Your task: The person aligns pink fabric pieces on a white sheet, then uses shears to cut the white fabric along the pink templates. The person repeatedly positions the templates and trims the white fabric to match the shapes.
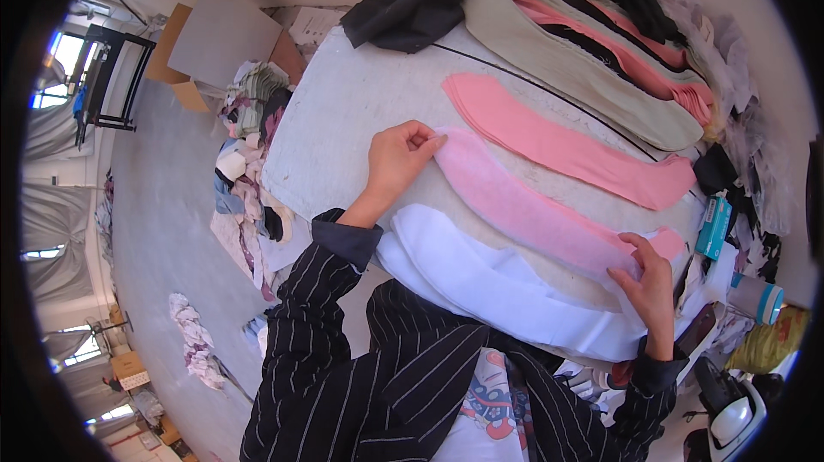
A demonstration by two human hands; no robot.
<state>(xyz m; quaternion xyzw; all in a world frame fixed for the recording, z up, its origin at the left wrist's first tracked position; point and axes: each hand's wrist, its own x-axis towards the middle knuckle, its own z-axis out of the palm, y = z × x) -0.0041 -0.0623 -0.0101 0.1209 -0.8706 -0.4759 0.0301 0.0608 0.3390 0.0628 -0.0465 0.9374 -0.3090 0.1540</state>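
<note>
A thin, see-through white fabric strip [524,206] lies over a curved pink fabric piece [668,243] on the table, and pink shows through it. My left hand [396,160] pinches the strip's upper left end between thumb and fingers. At the other end my right hand [650,286] has its thumb and fingers closed on the white strip's edge, beside the bare pink end. Nearer to me rests a stack of curved white strips [506,286]. Beyond the covered piece is a stack of matching pink pieces [566,144].
Grey-green, black and pink cut pieces [584,67] are piled at the back, with black cloth [412,3] beside them. A teal box [713,227] and a cup [757,299] stand at right. Fabric scraps [249,179] and an open carton [219,42] are left of the table [343,102].
</note>
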